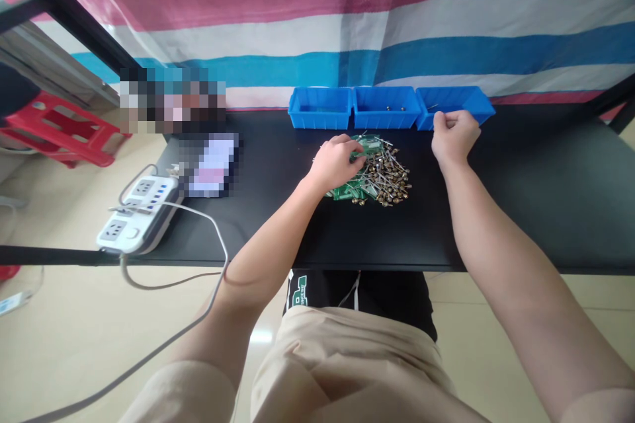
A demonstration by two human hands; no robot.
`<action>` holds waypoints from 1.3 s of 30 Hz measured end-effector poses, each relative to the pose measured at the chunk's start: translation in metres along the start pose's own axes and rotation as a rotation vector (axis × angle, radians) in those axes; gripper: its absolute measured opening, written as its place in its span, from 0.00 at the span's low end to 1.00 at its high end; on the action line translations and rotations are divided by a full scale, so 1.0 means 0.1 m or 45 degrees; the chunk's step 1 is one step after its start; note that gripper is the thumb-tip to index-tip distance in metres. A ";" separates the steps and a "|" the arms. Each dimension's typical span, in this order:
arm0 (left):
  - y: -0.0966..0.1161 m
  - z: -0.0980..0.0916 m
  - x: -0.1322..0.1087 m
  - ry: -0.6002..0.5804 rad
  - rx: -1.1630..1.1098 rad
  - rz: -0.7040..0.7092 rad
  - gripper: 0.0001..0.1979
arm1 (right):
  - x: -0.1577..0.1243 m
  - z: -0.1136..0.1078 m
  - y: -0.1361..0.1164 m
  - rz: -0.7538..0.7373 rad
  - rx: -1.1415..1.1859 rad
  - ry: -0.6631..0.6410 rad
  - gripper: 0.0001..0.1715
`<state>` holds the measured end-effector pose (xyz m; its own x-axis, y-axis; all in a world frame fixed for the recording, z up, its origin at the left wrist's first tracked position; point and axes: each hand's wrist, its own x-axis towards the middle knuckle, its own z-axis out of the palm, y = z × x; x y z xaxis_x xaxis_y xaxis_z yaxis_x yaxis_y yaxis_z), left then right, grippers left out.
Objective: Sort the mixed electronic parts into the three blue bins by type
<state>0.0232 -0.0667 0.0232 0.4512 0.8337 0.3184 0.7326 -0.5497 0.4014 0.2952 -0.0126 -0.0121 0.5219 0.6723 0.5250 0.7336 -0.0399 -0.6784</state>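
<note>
A pile of small metal pins with round brass-coloured heads (pixel 391 178) lies on the black tabletop, mixed with small green pieces (pixel 347 191). My left hand (pixel 336 162) rests on the pile's left side, fingers bent and the thumb apart from them. My right hand (pixel 456 137) is closed, its fingertips pressed together just in front of the right blue bin (pixel 473 102). What those fingers hold, if anything, is hidden. A thin piece lies in that bin. The middle blue bin (pixel 385 116) has a couple of small round-headed bits in it.
The left blue bin (pixel 320 119) completes the row at the back, before a striped sheet (pixel 317 33). A white power strip (pixel 141 211) sits at the table's left edge, its cable (pixel 218 277) crossing by my left forearm. A phone (pixel 214 165) lies nearby. A red stool (pixel 64 129) stands beyond.
</note>
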 end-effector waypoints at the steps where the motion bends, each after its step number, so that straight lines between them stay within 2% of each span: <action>1: 0.00 0.00 0.00 -0.001 -0.001 0.002 0.10 | -0.01 0.01 0.00 -0.020 0.014 0.010 0.10; 5: -0.01 0.01 0.00 0.005 0.003 0.014 0.10 | -0.09 -0.01 -0.11 -0.158 0.080 -0.058 0.11; 11: 0.00 0.01 0.01 -0.007 0.013 0.012 0.10 | -0.31 -0.12 -0.39 -0.494 0.259 -0.474 0.08; 16: 0.01 0.01 0.00 0.005 0.020 0.010 0.10 | -0.41 -0.16 -0.48 -0.874 0.256 -0.741 0.12; 20: 0.00 0.02 0.00 0.011 0.016 0.019 0.10 | -0.46 -0.15 -0.50 -0.980 0.229 -0.898 0.16; 34: -0.02 0.04 0.01 0.003 0.013 0.021 0.10 | -0.50 -0.14 -0.53 -0.980 0.267 -0.943 0.07; 39: -0.02 0.04 0.01 -0.005 0.010 0.012 0.10 | -0.51 -0.15 -0.56 -1.001 0.299 -0.939 0.08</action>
<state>0.0245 -0.0648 0.0196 0.4602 0.8287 0.3187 0.7324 -0.5572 0.3913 0.2336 -0.0560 0.0068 -0.4990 0.7279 0.4703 0.6053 0.6812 -0.4119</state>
